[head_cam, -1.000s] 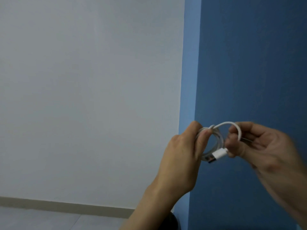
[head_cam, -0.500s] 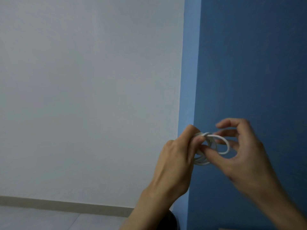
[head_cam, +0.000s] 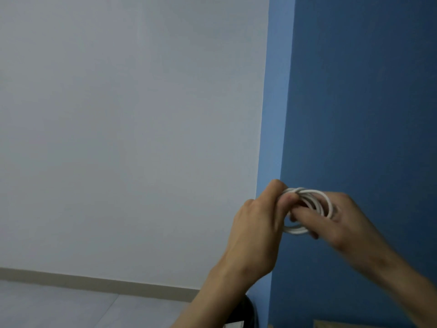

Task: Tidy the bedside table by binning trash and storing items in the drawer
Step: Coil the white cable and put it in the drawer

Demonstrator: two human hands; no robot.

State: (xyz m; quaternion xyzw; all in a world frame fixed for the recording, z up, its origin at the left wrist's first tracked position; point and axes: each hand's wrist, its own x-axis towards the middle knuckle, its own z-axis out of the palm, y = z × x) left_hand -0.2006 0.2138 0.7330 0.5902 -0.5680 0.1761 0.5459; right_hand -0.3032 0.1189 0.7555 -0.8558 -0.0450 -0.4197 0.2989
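Note:
A white charging cable [head_cam: 314,204], wound into a small coil, is held up in front of the blue wall. My left hand [head_cam: 257,228] pinches the coil's upper left side between thumb and fingers. My right hand [head_cam: 335,221] grips the coil from the right, with its fingers curled through the loops. The cable's plug is hidden. The bedside table and its drawer are out of sight except for a wooden strip [head_cam: 335,324] at the bottom right edge.
A white wall [head_cam: 130,138] fills the left, a blue wall [head_cam: 366,102] the right. A pale skirting board [head_cam: 94,281] and grey floor [head_cam: 59,306] run along the bottom left. A dark round object [head_cam: 246,313] sits low behind my left forearm.
My right hand has wound the loose end and plug into the coil and closed over it. Both hands have shifted slightly lower and right.

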